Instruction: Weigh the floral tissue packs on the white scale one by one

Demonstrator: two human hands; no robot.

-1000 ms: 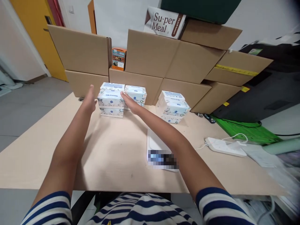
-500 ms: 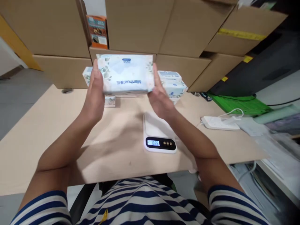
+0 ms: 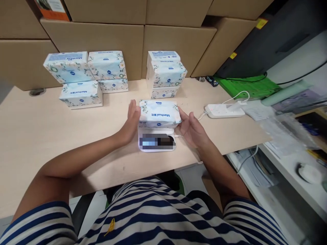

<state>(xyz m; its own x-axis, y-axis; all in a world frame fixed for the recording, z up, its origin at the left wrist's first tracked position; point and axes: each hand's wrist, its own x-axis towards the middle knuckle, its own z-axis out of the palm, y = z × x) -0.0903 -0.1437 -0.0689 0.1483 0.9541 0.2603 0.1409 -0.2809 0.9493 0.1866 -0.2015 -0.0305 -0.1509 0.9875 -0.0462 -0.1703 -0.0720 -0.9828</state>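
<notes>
A white tissue pack (image 3: 159,114) with blue lettering and a leaf-and-flower print rests on a white kitchen scale (image 3: 143,132). The scale's display end is blurred out and cannot be read. My left hand (image 3: 129,122) is at the pack's left side, its fingers stretched out and pointing away from me along the edge. At the right side, my right hand (image 3: 192,129) is open, thumb apart, with its fingertips beside the pack's right end. Whether the fingers still touch the pack is hard to tell. Neither hand grips it.
More tissue packs stand stacked behind, at left (image 3: 80,93) and at centre right (image 3: 167,73). Cardboard boxes (image 3: 102,37) form a wall along the table's (image 3: 63,136) back. A white power strip (image 3: 224,110) with cables lies to the right, by a green board (image 3: 245,86).
The tissue pack came down from the air onto the scale. Both hands lowered with it and their grip loosened. The view tilted down, showing more of the stacked packs.
</notes>
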